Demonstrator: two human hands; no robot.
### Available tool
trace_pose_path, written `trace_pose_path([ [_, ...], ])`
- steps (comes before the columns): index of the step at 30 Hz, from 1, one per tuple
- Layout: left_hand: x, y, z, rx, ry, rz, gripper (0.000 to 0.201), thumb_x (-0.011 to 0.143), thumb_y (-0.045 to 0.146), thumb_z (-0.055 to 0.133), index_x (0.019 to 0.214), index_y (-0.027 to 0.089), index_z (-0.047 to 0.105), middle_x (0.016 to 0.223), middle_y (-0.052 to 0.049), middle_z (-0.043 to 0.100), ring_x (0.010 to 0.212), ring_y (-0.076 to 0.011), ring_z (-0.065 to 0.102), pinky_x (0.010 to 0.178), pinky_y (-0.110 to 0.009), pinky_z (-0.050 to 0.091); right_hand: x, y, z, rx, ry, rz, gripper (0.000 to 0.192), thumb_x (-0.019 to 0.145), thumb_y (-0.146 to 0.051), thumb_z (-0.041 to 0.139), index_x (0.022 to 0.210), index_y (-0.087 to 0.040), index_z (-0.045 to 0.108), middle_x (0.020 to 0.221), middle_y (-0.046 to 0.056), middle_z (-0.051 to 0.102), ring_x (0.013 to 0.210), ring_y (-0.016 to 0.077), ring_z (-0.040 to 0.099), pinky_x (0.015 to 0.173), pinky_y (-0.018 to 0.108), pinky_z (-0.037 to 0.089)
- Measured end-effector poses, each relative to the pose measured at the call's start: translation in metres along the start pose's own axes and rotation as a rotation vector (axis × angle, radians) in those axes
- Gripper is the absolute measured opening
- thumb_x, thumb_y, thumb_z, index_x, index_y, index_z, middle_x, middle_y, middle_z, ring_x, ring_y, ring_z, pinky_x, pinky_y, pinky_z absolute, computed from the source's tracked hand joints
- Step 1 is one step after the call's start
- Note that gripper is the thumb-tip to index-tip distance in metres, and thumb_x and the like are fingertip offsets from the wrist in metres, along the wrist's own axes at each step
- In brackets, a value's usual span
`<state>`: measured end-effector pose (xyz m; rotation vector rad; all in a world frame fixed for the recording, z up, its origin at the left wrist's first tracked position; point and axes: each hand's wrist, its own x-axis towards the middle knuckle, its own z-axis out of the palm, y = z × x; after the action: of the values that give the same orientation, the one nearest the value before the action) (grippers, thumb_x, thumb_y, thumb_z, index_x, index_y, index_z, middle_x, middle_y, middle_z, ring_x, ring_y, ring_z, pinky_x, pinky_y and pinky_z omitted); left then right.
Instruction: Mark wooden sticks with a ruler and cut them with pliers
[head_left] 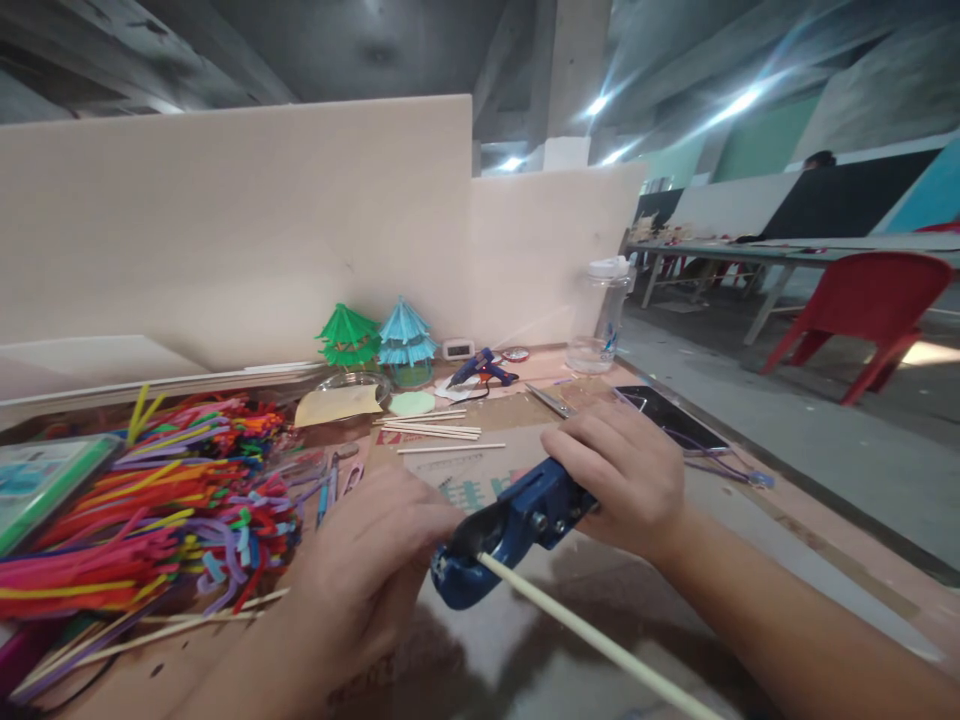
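My right hand (626,475) is wrapped around the handles of a blue hand cutter (525,525), held over the cardboard. A thin pale wooden stick (592,625) sits in the cutter's jaw and runs down to the bottom right edge of the view. On the jaw's other side, my left hand (382,550) is closed in line with the stick; its fingertips and the stick's far end are hidden. Beyond the hands, several short cut sticks (431,430) lie on the cardboard mat (540,440).
Colourful pipe cleaners (150,510) are heaped at left. Green (349,335) and blue (407,330) tiered-roof models stand behind, near a glue gun (484,370). Scissors (551,402), a phone (671,418) and a clear bottle (598,315) are at right. A white board (240,230) closes the back.
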<state>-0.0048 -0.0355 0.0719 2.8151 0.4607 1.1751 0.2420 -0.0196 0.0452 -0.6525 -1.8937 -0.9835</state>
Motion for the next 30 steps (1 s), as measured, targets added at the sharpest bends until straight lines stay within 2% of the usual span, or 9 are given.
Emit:
trace_pose_path([
  [12,0.0017,-0.0029,0.0034,-0.043,0.004,-0.008,0.019,0.091,0.008,0.043,0.094,0.021,0.057,0.074,-0.003,0.063,0.069,-0.0135,0.056,0.060,-0.024,0.045,-0.0033,-0.0010,0.0038,0.031,-0.003,0.028,0.022,0.083,-0.013,0.049,0.103,-0.020,0.053,0.068,0.003,0.061,0.066,0.0195,0.055,0.064,0.031,0.040],
  [20,0.0011,-0.0026,0.0006,-0.024,-0.040,0.000,0.022,0.088,0.003,0.044,0.092,0.021,0.056,0.080,-0.004,0.064,0.076,-0.0140,0.056,0.066,-0.025,0.044,-0.0052,0.0007,0.0042,0.027,-0.023,0.014,0.024,0.082,-0.013,0.049,0.104,-0.018,0.053,0.070,0.005,0.061,0.069,0.0209,0.055,0.064,0.032,0.040],
  [30,-0.0016,-0.0037,0.0013,-0.028,-0.035,0.005,0.025,0.085,0.000,0.045,0.093,0.020,0.058,0.082,-0.004,0.066,0.077,-0.0130,0.057,0.066,-0.022,0.044,-0.0029,-0.0005,0.0033,0.038,-0.026,0.011,0.023,0.082,-0.012,0.049,0.104,-0.017,0.052,0.070,0.006,0.060,0.068,0.0212,0.054,0.064,0.033,0.041],
])
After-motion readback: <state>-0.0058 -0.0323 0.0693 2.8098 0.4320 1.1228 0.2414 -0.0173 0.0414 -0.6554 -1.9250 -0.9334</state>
